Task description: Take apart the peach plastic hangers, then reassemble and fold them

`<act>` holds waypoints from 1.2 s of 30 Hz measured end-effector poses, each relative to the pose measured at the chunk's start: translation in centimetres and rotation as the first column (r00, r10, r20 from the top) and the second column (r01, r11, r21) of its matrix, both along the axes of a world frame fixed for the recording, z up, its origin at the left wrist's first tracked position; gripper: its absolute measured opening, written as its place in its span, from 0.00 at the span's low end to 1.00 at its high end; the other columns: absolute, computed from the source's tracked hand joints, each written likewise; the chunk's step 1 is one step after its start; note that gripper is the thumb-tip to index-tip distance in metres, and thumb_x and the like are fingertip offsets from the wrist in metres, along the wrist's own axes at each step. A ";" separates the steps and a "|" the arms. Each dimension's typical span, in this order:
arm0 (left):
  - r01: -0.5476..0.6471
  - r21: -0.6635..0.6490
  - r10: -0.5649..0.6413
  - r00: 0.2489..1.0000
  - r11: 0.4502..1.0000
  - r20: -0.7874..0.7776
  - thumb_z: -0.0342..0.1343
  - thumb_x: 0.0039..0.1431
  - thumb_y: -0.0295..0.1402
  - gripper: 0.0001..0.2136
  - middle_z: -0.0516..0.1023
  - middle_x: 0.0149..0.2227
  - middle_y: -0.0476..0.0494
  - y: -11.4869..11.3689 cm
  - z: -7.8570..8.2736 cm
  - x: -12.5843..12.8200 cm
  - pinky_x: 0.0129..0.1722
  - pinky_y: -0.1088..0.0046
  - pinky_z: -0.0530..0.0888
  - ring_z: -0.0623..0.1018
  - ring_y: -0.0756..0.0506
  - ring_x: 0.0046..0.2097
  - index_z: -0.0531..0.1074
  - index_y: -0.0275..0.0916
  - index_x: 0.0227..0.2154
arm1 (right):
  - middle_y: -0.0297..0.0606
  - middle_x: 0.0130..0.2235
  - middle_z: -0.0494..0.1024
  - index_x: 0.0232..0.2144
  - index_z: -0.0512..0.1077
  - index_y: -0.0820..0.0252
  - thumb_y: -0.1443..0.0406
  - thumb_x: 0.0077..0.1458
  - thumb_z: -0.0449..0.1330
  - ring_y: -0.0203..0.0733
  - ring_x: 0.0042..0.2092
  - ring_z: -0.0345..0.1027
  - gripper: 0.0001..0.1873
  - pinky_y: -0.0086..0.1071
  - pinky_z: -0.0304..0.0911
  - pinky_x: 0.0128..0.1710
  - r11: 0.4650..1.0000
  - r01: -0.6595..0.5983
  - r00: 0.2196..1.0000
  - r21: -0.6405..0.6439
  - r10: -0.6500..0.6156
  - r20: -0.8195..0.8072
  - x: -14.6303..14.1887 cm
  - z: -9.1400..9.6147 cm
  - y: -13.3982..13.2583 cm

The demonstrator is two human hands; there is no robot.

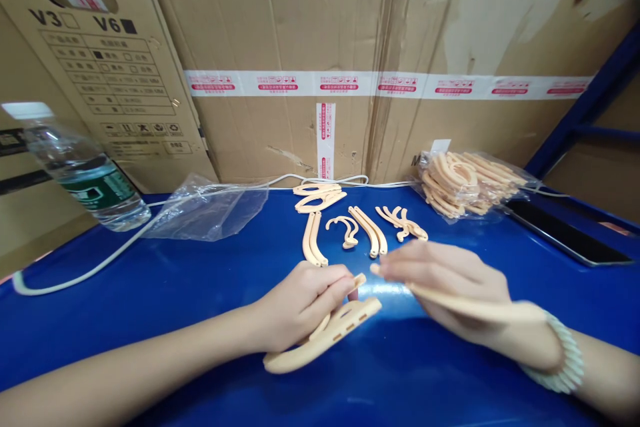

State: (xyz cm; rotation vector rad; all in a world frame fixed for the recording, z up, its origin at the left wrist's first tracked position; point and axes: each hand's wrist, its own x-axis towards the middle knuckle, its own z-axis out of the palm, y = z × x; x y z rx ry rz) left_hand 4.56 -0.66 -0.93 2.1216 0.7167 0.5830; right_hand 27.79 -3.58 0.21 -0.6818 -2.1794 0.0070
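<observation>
My left hand (305,303) is closed around a beige plastic hanger body (325,345) with small slots along its edge; a narrow beige end pokes out by the thumb. Opposite it, my right hand (450,270), slightly blurred, grips a long curved hanger arm (480,307) that runs back toward the wrist. A small beige tip (375,269) shows at its fingertips. The two hands are apart. Beyond them lie curved hanger arms (311,240), another pair of arms (369,232), small hooks (349,233), more hooks (404,223) and oval hanger bodies (320,199).
A clear bag of beige hanger parts (465,180) sits at the back right beside a black phone (565,230). On the left are a water bottle (95,180), a crumpled plastic bag (210,210) and a white cable (100,270). Cardboard boxes (275,127) wall off the blue table (200,387).
</observation>
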 end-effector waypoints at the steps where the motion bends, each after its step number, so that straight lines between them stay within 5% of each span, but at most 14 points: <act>1: -0.011 -0.118 0.015 0.999 0.993 0.031 0.42 0.70 0.40 0.18 0.72 0.21 0.50 0.0 -0.1 0.0 0.22 0.80 0.66 0.69 0.52 0.21 0.69 0.39 0.28 | 0.39 0.39 0.82 0.43 0.74 0.50 0.68 0.66 0.52 0.43 0.41 0.77 0.12 0.35 0.73 0.40 1.000 0.007 0.999 0.008 -0.006 -0.032 0.3 0.4 0.8; 3: -0.003 -0.359 0.040 0.995 0.933 0.095 0.43 0.68 0.47 0.19 0.74 0.21 0.49 0.1 -0.3 0.0 0.18 0.80 0.64 0.70 0.52 0.19 0.68 0.38 0.31 | 0.41 0.39 0.80 0.40 0.74 0.54 0.68 0.64 0.53 0.42 0.39 0.76 0.09 0.34 0.73 0.36 0.997 0.070 0.990 -0.029 -0.073 -0.117 1.1 0.9 2.6; 6: 0.037 -0.576 0.088 0.978 0.817 0.188 0.48 0.63 0.53 0.21 0.77 0.23 0.45 0.6 -0.5 0.1 0.18 0.80 0.65 0.72 0.51 0.19 0.68 0.38 0.34 | 0.39 0.35 0.77 0.52 0.68 0.58 0.63 0.63 0.54 0.39 0.30 0.72 0.16 0.31 0.70 0.25 0.936 0.202 0.951 -0.287 -0.258 -0.172 3.1 1.5 5.1; 8: 0.074 -0.637 0.117 0.961 0.767 0.252 0.53 0.60 0.53 0.20 0.79 0.24 0.42 1.0 -0.5 0.2 0.20 0.78 0.67 0.75 0.49 0.21 0.69 0.37 0.34 | 0.35 0.30 0.75 0.60 0.60 0.62 0.61 0.63 0.52 0.39 0.25 0.69 0.24 0.31 0.67 0.22 0.872 0.267 0.939 -0.411 -0.331 -0.092 4.8 1.6 6.6; 11: 0.111 -0.670 0.163 0.929 0.734 0.333 0.59 0.57 0.49 0.18 0.81 0.27 0.39 1.5 -0.6 0.2 0.24 0.76 0.71 0.79 0.47 0.24 0.70 0.36 0.34 | 0.36 0.26 0.76 0.54 0.68 0.65 0.64 0.60 0.50 0.41 0.25 0.70 0.21 0.32 0.67 0.25 0.770 0.468 0.884 -0.435 -0.419 0.208 7.1 1.3 8.3; 14: 0.111 -0.671 0.203 0.906 0.733 0.371 0.62 0.55 0.47 0.18 0.81 0.30 0.38 1.8 -0.7 0.2 0.30 0.74 0.74 0.80 0.45 0.29 0.74 0.34 0.35 | 0.41 0.32 0.81 0.48 0.74 0.63 0.67 0.56 0.51 0.46 0.34 0.75 0.19 0.35 0.69 0.33 0.716 0.583 0.808 -0.384 -0.465 0.361 7.9 0.4 9.2; 18: 0.090 -0.690 0.245 0.896 0.718 0.371 0.65 0.50 0.47 0.20 0.81 0.32 0.39 1.8 -0.3 0.1 0.33 0.73 0.74 0.79 0.46 0.32 0.76 0.33 0.35 | 0.47 0.40 0.82 0.51 0.73 0.66 0.67 0.57 0.51 0.49 0.41 0.76 0.21 0.35 0.68 0.39 0.711 0.598 0.795 -0.371 -0.464 0.392 7.1 -0.4 9.2; 24: 0.046 -0.709 0.309 0.878 0.704 0.364 0.67 0.47 0.44 0.19 0.79 0.29 0.41 1.5 0.6 0.2 0.35 0.74 0.73 0.78 0.46 0.33 0.78 0.33 0.34 | 0.36 0.21 0.76 0.52 0.69 0.70 0.66 0.58 0.49 0.44 0.25 0.71 0.22 0.32 0.61 0.27 0.700 0.620 0.765 -0.353 -0.440 0.470 6.1 -0.3 8.4; 32: 0.097 -0.733 0.350 0.831 0.673 0.432 0.64 0.51 0.35 0.12 0.80 0.33 0.42 1.8 0.2 0.0 0.32 0.74 0.74 0.79 0.46 0.33 0.79 0.36 0.38 | 0.36 0.22 0.74 0.52 0.65 0.67 0.64 0.60 0.49 0.45 0.27 0.71 0.19 0.33 0.59 0.28 0.703 0.675 0.705 -0.224 -0.524 0.478 6.0 -0.4 7.8; 34: 0.097 -0.737 0.368 0.818 0.669 0.442 0.62 0.52 0.34 0.11 0.80 0.34 0.42 2.0 0.0 0.0 0.31 0.74 0.75 0.80 0.45 0.33 0.80 0.36 0.38 | 0.38 0.27 0.75 0.51 0.65 0.64 0.64 0.60 0.50 0.45 0.29 0.71 0.18 0.34 0.61 0.31 0.759 0.632 0.739 -0.160 -0.527 0.420 5.1 -0.2 7.1; 36: 0.092 -0.734 0.382 0.806 0.673 0.452 0.62 0.52 0.33 0.09 0.80 0.34 0.41 2.0 -0.1 0.0 0.31 0.74 0.76 0.80 0.45 0.33 0.80 0.36 0.36 | 0.42 0.34 0.76 0.50 0.65 0.63 0.66 0.60 0.51 0.45 0.35 0.72 0.16 0.35 0.64 0.34 0.878 0.469 0.845 -0.089 -0.418 0.334 3.6 0.1 5.8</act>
